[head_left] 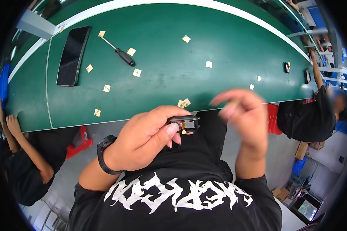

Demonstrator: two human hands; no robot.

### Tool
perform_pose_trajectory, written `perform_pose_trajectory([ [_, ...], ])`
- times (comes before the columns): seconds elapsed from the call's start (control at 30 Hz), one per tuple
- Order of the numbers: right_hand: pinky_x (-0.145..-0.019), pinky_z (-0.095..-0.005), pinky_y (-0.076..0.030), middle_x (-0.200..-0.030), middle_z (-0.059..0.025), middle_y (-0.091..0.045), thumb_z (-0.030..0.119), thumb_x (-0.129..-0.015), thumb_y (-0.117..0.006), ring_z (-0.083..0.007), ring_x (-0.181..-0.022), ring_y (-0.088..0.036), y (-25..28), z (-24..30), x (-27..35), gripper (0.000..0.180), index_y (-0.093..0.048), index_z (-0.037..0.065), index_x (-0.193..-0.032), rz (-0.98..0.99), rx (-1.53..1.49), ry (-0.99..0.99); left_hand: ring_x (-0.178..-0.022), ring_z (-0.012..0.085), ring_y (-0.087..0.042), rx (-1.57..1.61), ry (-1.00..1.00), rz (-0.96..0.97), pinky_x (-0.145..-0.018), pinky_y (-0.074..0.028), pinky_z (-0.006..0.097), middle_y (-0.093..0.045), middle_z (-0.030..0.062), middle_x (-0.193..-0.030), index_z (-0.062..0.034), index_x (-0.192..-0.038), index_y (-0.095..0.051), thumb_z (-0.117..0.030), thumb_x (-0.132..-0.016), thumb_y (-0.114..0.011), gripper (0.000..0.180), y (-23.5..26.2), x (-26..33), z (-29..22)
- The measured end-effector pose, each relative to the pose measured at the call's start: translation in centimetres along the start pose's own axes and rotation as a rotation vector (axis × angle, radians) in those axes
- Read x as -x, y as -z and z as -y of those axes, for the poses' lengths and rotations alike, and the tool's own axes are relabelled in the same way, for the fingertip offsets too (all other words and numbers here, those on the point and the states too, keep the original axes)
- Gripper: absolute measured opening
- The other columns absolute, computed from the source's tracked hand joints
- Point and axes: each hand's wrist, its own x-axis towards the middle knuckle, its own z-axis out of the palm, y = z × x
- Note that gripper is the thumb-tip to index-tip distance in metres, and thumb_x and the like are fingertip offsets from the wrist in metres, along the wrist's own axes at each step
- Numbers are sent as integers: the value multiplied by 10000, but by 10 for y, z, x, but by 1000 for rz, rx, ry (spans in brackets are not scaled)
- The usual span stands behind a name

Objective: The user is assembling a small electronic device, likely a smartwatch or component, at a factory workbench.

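Observation:
My left hand is closed around a small black electronic device housing, held at the near edge of the bench. The housing is open on its face, with a bit of red circuit board and a yellowish part inside. My left thumb presses on its near side. My right hand is raised to the right of the housing, apart from it. Motion blurs its bent fingers, so whether anything is pinched there is unclear. Two adhesive pieces lie on the bench just beyond the housing.
On the green bench lie a black-handled screwdriver, a dark phone-like slab and several scattered small pale squares. A small black part sits at the far right. Other people work at both ends.

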Motion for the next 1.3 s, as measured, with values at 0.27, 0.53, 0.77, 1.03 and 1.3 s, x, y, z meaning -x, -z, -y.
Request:
perform_pose_trajectory([
  [0.27,-1095,-456,-418,-1379,-271,-582,643,-865,-669,-439,-1305,-531,284,-97,-69,842,-540,27,-1423,-960,1321,-119,-806,142,-664,-76,-68,-97,-711,-535,261,-685,130,-972,89,-1294,-567,-98,-1057,-444,326,18,13,-20],
  [0.53,-930,-465,-504,-1149,-200,-712,591,-933,-589,-393,-1083,-667,325,-105,-93,591,-683,111,-1265,-1010,1298,-163,-805,82,-585,-343,-60,-988,-703,-456,221,-647,25,-926,11,-1191,-635,-200,-1051,-547,268,143,92,-11],
  [0.77,-857,-405,-531,-1070,-158,-730,421,-962,-644,-313,-1000,-698,314,-99,-100,397,-706,97,-1182,-1010,1163,-71,-835,110,-586,-657,157,-1527,-777,-457,275,-670,25,-903,42,-1060,-709,-270,-1015,-608,331,304,193,21],
  [1.03,-628,-308,-485,-988,-116,-722,227,-788,-832,-165,-652,-567,173,-61,-75,443,-649,52,-1151,-813,920,198,-1232,313,-550,-1460,1,-1507,-1045,-437,405,-597,194,-1324,12,-1331,-586,-302,-983,-642,472,283,158,-3],
  [1.3,-553,-240,-481,-1206,-151,-700,37,-668,-893,-104,-688,-629,9,-25,-26,568,-622,76,-1165,29,281,725,-1120,215,-636,288,29,-275,-905,-511,314,-605,175,-1326,22,-1397,-494,-253,-1039,-524,453,1,-24,3],
])
